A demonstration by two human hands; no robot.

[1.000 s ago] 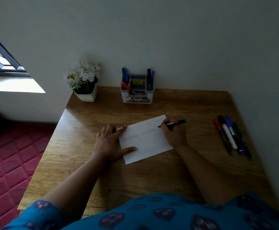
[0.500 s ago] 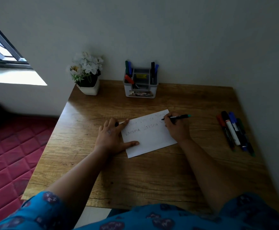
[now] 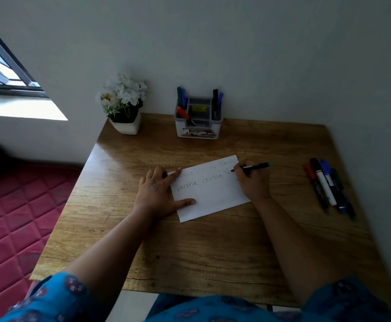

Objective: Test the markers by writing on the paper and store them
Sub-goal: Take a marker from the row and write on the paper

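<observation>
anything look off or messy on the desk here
Nothing stands out. The paper lies slightly askew, held flat by the left hand while the right hand writes. Spare markers lie in a tidy row; the organizer stands upright.

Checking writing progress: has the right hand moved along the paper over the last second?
Yes. The right hand shifted rightward along the paper, toward its right edge, starting a third word.

The room is dim, lit only by daylight from the window (image 3: 1,66) at upper left, which leaves a bright patch on its sill and a soft sheen on the table (image 3: 110,154) near that corner. The wide lens bows the edges, and the writing on the paper (image 3: 209,191) looks soft.
</observation>
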